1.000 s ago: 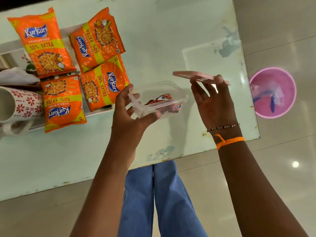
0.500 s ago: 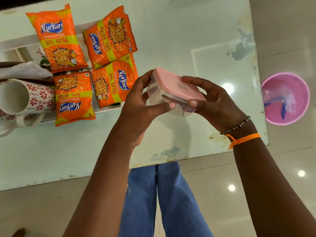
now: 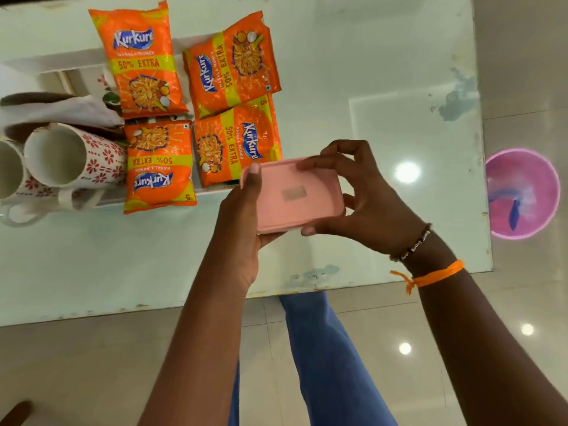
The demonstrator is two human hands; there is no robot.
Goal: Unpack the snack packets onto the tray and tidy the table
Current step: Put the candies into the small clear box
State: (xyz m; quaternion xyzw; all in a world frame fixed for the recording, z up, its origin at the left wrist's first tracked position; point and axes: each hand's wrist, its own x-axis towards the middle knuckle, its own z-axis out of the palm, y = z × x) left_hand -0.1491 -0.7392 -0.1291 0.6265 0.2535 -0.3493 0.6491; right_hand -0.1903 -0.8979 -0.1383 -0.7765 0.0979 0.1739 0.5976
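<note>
Both hands were wrapped around a small box with a pink lid (image 3: 292, 195), the left hand (image 3: 242, 222) gripping its near-left end and the right hand (image 3: 362, 204) pinching the right side, held just above the desk (image 3: 353, 72). Four orange Kurkure packets (image 3: 196, 99) sat on the white tray (image 3: 46, 61), right beside two floral mugs (image 3: 76, 158) lying tipped over.

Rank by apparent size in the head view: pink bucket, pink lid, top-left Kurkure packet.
1. top-left Kurkure packet
2. pink lid and pink bucket look about alike; the lid is nearer the camera, so unranked.
</note>
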